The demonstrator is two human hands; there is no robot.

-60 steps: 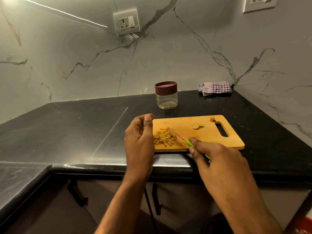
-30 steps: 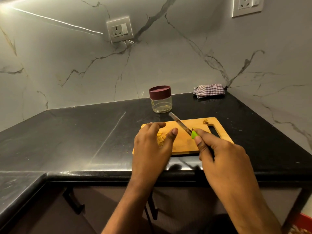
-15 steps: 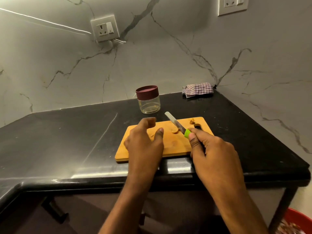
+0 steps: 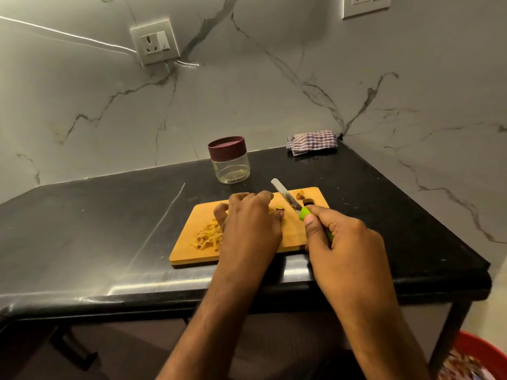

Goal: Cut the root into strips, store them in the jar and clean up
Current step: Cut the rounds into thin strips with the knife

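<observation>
I'm seeing the cutting board (image 4: 247,252) lying on the black tabletop (image 4: 96,229), near its front edge. A pile of yellow root strips (image 4: 208,237) is sitting on the board's left part. The left hand (image 4: 248,226) is lying palm down over the middle of the board, fingers (image 4: 263,196) curled toward the far edge; the thumb tip is coming down just beside a small root piece (image 4: 279,207) (I can't tell whether the hand is actually pinching it or only touching it). More small root scraps (image 4: 300,193) are sitting at the far right corner of the board, beside the handle slot.

The right hand (image 4: 345,242) is gripping the knife (image 4: 290,200) by its green handle, fingers wrapped tight around it, thumb lying along the handle. The blade is pointing up and away to the left, raised over the board's far edge, with bits of root sticking to it.

The jar (image 4: 230,160) is standing upright behind the board, well apart from both hands, its dark red lid on, clear body looking nearly empty. A checked cloth (image 4: 312,142) is lying folded in the far right corner against the marble wall. A wall socket (image 4: 155,41) is showing on the left wall, another at the top right. A red tub (image 4: 477,357) is poking in at the bottom right, below the tabletop.
</observation>
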